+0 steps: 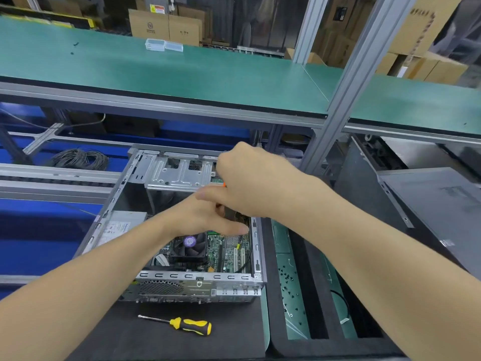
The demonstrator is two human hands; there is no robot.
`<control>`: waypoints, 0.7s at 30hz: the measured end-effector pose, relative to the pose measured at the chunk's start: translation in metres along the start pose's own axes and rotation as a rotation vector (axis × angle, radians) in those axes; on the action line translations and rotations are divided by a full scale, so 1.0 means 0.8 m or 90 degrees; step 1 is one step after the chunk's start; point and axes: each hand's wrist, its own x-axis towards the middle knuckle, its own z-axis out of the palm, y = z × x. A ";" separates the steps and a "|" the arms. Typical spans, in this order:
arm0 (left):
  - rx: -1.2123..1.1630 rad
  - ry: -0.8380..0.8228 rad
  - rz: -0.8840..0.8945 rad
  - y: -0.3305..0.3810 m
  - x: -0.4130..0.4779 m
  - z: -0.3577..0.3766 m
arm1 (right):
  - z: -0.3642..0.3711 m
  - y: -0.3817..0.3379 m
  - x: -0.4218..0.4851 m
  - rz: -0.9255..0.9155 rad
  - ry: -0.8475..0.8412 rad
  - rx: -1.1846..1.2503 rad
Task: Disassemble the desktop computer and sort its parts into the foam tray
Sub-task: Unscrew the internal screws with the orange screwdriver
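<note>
Two hands meet over the open desktop computer (182, 230), which lies on its side on the dark mat near the front edge of the table (125, 337). Our right hand (250, 183) is curled shut around something with an orange tip that peeks out beside the thumb; we cannot tell what tool it is. Our left hand (208, 217) reaches into the case above the fan (188, 247), its fingers (234, 229) stretched out toward the right wall of the case, and we cannot tell whether they grip anything. A yellow-and-black screwdriver (182, 324) lies on the mat in front of the computer. The foam tray (309, 295) sits just right of the case, with small black screws (289, 280) scattered in one green-floored compartment.
</note>
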 end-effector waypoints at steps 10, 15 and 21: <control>0.054 -0.132 -0.051 -0.045 -0.016 -0.001 | -0.012 0.022 -0.009 -0.009 -0.133 0.355; 0.063 -0.116 -0.103 -0.072 -0.015 0.002 | 0.067 0.035 -0.010 0.061 -0.066 0.678; 0.174 -0.121 -0.178 -0.105 -0.002 -0.013 | 0.163 0.041 -0.004 0.082 -0.102 0.624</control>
